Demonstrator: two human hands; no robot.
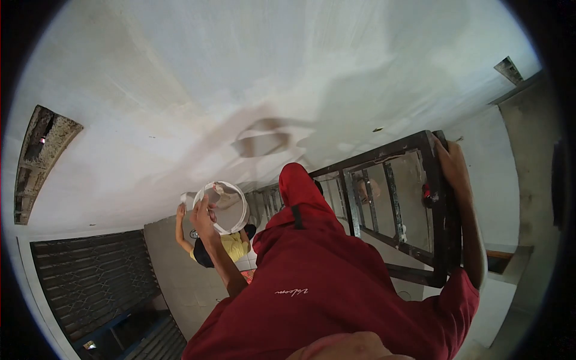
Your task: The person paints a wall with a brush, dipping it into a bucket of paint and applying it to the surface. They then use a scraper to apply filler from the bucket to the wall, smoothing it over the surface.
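My left hand [204, 215] grips the near left rim of a round white bucket [245, 216], its fingers curled over the edge. The bucket is seen from above; a whitish smear or object inside, near its far rim, is too small to name. My right hand [454, 165] is wrapped round the top corner of a dark, paint-spotted ladder-like metal frame [442, 210], which has several bars. My raised knee in red trousers [303, 186] comes between the bucket and the frame.
Below the bucket is another person in a yellow top [235, 247], whose raised hand [181, 210] is near it. A pale plastered wall [252, 72] fills the upper view, with openings [51, 153] at left and upper right. A dark metal shutter [90, 276] stands lower left.
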